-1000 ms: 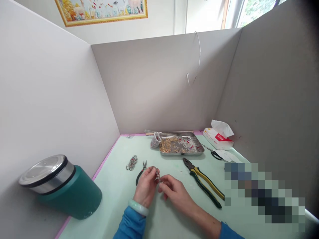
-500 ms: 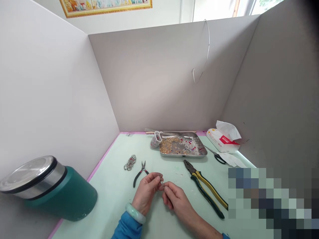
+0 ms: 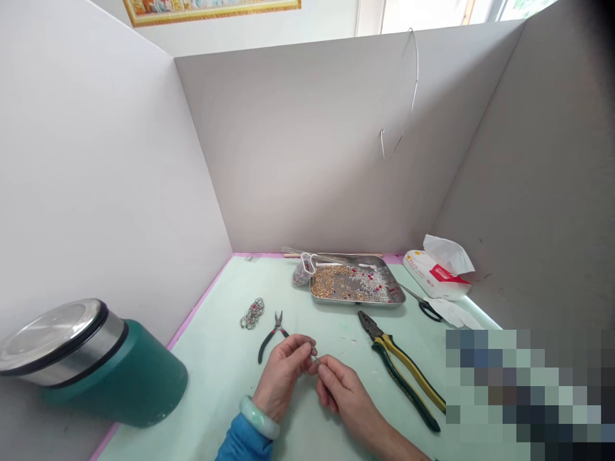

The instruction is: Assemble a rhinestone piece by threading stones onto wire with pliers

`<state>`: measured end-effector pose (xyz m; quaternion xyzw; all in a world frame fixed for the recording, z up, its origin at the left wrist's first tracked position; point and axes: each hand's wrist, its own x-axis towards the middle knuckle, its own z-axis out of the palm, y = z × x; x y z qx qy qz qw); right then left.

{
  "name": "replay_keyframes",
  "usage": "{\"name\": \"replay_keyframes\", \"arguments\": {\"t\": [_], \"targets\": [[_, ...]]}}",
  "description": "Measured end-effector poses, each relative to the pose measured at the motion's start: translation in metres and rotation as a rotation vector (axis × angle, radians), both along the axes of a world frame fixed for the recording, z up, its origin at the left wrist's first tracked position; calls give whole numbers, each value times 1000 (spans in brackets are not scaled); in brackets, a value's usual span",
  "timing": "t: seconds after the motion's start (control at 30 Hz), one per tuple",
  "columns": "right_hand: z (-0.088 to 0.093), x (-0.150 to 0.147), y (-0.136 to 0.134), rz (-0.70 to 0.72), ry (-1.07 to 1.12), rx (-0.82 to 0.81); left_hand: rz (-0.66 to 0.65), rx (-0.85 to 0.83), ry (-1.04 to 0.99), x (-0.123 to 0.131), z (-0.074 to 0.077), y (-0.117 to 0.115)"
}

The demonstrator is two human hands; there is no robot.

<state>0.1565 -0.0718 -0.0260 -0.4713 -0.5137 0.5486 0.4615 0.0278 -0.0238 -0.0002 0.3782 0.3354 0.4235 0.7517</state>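
Both my hands meet over the front middle of the table. My left hand (image 3: 282, 371) pinches a small silvery beaded piece (image 3: 314, 351) between thumb and fingertips. Close beside it, my right hand (image 3: 350, 392) is pinched at the lower end of the same piece, its other fingers curled under. The fingertips hide most of the piece, so its exact shape is unclear. Small pliers (image 3: 264, 346) with dark handles lie just past my left hand, jaws pointing away. A little heap of beaded chain (image 3: 253, 314) rests to their left.
Large pliers (image 3: 401, 374) lie to the right. Behind stands a metal tray (image 3: 358, 303) of gold, clear and red beads, with a mesh bag (image 3: 302, 274) at its left. Scissors (image 3: 429, 312) and a tissue pack (image 3: 435, 276) sit back right. A green tumbler (image 3: 122, 378) is at left.
The view has shifted slightly. My hands keep their pinches on the small piece, with only a slight shift of the fingers; the tools and tray stay put.
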Motion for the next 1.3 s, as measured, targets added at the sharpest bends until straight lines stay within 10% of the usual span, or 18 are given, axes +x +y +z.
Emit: {"name": "replay_keyframes", "arguments": {"t": [1.3], "targets": [[4, 8, 0, 82, 260, -120, -92, 59, 53, 4, 7, -7]]}}
